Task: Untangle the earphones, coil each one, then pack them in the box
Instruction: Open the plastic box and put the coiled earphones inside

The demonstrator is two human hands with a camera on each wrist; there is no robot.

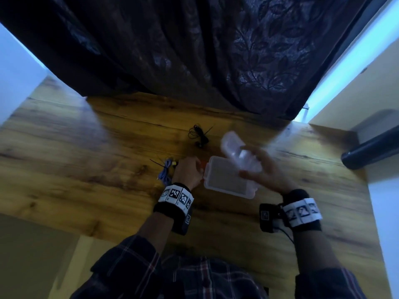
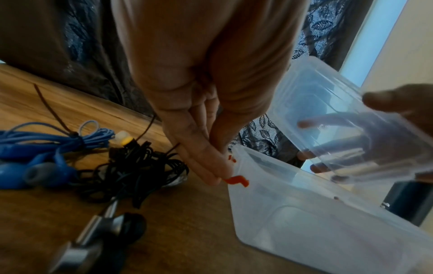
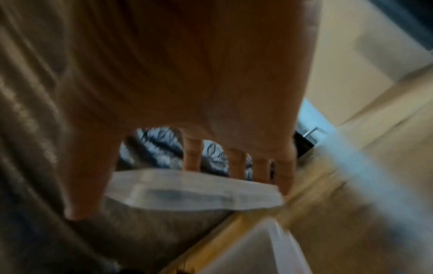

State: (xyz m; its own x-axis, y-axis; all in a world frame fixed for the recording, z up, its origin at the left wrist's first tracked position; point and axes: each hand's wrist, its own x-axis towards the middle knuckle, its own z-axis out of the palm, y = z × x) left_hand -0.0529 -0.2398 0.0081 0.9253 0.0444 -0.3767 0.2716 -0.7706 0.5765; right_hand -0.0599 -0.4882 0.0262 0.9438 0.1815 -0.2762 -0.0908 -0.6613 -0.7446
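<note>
A clear plastic box [image 1: 228,183] lies open on the wooden table [image 1: 86,147]. My right hand [image 1: 250,164] grips its clear lid [image 1: 237,149] and holds it tilted above the box's far side; the lid [image 2: 339,120] also shows in the left wrist view and, blurred, in the right wrist view as the lid [image 3: 194,189]. My left hand [image 2: 218,174] pinches a small red cord piece [image 2: 236,180] at the box's left corner [image 2: 239,152]. A coiled blue earphone [image 1: 165,172] lies just left of that hand. A black earphone bundle [image 1: 198,135] lies further back.
A dark patterned curtain [image 1: 194,50] hangs over the table's far edge. A dark cylinder [image 1: 371,152] lies at the right edge. Thin black ties [image 1: 156,164] rest by the blue coil. Metal earbuds [image 2: 103,228] lie near my left wrist.
</note>
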